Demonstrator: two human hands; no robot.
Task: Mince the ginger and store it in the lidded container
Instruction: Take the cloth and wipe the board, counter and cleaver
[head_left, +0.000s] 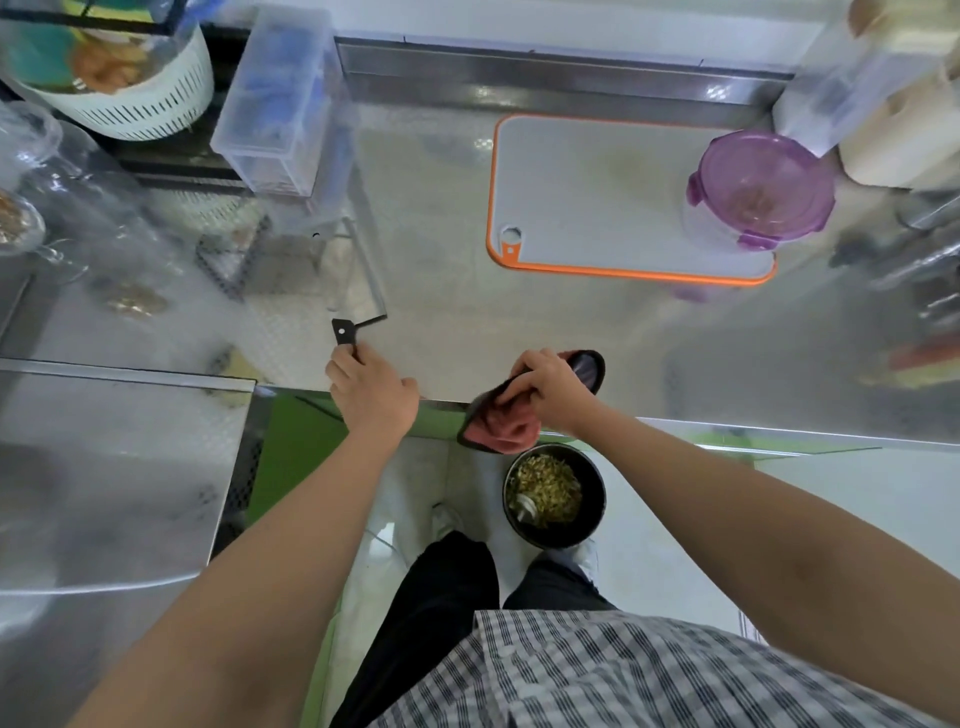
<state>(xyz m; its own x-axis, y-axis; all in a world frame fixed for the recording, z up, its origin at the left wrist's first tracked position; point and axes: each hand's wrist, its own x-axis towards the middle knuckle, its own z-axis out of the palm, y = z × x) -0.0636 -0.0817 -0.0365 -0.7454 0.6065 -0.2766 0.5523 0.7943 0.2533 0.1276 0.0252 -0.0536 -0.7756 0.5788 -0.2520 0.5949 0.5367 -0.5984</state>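
1. Left hand (371, 392): the fingers are curled round the black handle of a broad steel cleaver (347, 291). The hand sits at the front edge of the stainless steel counter (467, 322). The blade points away from the person, over the counter. The blade is blurred, and whether it rests on the surface cannot be told.

2. Right hand (550, 392): the fingers are bunched round a pink cloth with a dark border (498, 434). The cloth lies across the front edge of the counter, and part of it hangs over the edge.

3. Round clear plastic container with a purple translucent lid (761, 189): it stands on the right end of the grey cutting board with an orange rim (597, 197), at the far right of the counter and well apart from both hands. The lid is on. Whether its purple clasps are latched cannot be told. The minced ginger (759, 200) shows through the lid as a pale brown mass inside the container.

4. Round black bin (592, 486): it stands on the floor below the cloth, beside the person's feet. It holds yellowish scraps.

5. Far left of the counter: a clear rectangular plastic box (280, 104) stands beside a white slotted basket (130, 106).
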